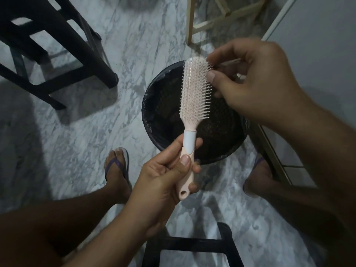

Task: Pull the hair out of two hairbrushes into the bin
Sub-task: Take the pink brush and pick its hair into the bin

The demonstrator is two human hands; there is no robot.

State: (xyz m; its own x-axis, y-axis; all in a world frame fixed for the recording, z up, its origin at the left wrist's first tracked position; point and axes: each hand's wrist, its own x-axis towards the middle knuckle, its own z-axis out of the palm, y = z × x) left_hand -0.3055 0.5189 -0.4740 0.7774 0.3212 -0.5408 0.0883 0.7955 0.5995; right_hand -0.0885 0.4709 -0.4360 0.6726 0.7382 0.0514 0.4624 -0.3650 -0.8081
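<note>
One view only, from the head camera, looking down at both hands over the floor. No brand, label or legible writing appears on any item.

Left hand (163, 176): closed around the handle of the hairbrush (194, 97), thumb laid along the front of the handle below its pale blue collar, fingers wrapped behind. The brush is pale pink, held roughly upright with its head tipped slightly away, bristles facing the camera and to the right. The hanging hole at the handle's end shows below the palm.

Right hand (256, 83): narrowed to a pinch at the upper right edge of the brush head. Thumb and forefinger tips sit at the bristles there, with a few thin dark strands of hair (221, 67) visible between them; the other fingers are curled in. Whether the fingertips fully close on the strands cannot be told, as that area is blurred.

Bin (163, 112): round, dark, lined with a black bag, standing on the marbled grey-white floor (92, 135) directly beneath the brush head. Its contents are too dark to identify.

Surroundings: a foot in a purple-strapped sandal (117, 166) left of the bin; black stool (57, 54) at upper left; pale wooden frame (210, 18) at the top
</note>
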